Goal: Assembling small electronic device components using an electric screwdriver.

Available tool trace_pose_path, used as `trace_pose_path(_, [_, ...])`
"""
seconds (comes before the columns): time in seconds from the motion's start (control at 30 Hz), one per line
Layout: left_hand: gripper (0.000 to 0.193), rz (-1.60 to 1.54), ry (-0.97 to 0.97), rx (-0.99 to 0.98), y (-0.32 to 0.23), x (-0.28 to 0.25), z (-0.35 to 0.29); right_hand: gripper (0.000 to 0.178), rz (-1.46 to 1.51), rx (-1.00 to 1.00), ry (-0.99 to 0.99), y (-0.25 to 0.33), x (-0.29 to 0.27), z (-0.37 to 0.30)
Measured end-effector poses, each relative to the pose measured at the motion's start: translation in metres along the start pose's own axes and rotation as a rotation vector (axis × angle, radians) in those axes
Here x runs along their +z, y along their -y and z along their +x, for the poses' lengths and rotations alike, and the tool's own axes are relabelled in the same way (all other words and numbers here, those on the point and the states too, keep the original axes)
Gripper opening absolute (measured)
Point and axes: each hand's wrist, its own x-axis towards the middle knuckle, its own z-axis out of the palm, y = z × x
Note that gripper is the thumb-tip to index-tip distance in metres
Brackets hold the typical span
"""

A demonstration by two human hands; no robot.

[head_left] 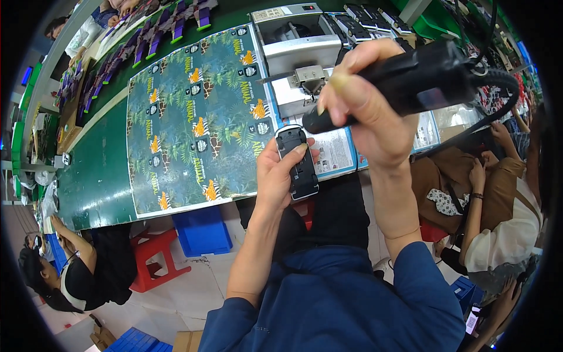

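My left hand (274, 176) is closed around a small black toy car chassis (303, 179), its underside turned up and the thumb pressed on it. The chassis is held at the near edge of the bench. My right hand (375, 111) grips a black electric screwdriver (419, 79) that hangs by a thick cable. The screwdriver's dark front end (316, 122) comes close to the far end of the chassis; whether its bit touches a screw is hidden.
A silver screw feeder (302, 50) stands behind the chassis, with several black chassis (358, 26) beyond it. Printed animal sheets (193, 117) cover the green bench (94, 170). Purple-and-green parts (155, 44) lie farther back. Co-workers sit at both sides; a red stool (157, 258) and blue crate (202, 230) stand below.
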Motion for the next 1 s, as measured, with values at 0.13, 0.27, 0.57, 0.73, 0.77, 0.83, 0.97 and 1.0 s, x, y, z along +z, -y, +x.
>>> trace_pose_path(0.13, [0.027, -0.002, 0.020, -0.003, 0.000, 0.001, 0.001, 0.023, 0.056, 0.006, -0.045, -0.016, 0.003, -0.008])
trace_pose_path(0.27, [0.027, 0.005, 0.029, -0.009, -0.001, 0.000, 0.000, 0.020, 0.050, 0.008, -0.040, -0.017, 0.007, -0.010])
trace_pose_path(0.57, [0.023, 0.037, -0.011, 0.004, -0.006, 0.004, -0.003, 0.026, -0.190, -0.068, 0.233, -0.025, 0.006, -0.012])
trace_pose_path(0.73, [0.022, 0.025, 0.007, -0.063, -0.006, -0.001, -0.001, 0.026, -0.187, -0.018, 0.222, -0.030, 0.009, -0.011])
trace_pose_path(0.77, [0.022, 0.024, 0.005, -0.061, -0.006, -0.001, -0.002, 0.026, -0.151, -0.014, 0.243, -0.030, 0.010, -0.011])
trace_pose_path(0.83, [0.020, 0.035, 0.011, -0.044, -0.006, 0.000, -0.002, 0.026, -0.131, -0.011, 0.248, -0.032, 0.010, -0.011])
trace_pose_path(0.97, [0.019, 0.023, 0.006, -0.018, -0.005, 0.000, -0.001, 0.023, -0.068, 0.032, 0.204, -0.034, 0.010, -0.012])
trace_pose_path(1.0, [0.020, 0.013, 0.009, -0.021, -0.005, 0.000, -0.001, 0.022, -0.034, 0.046, 0.157, -0.035, 0.010, -0.013])
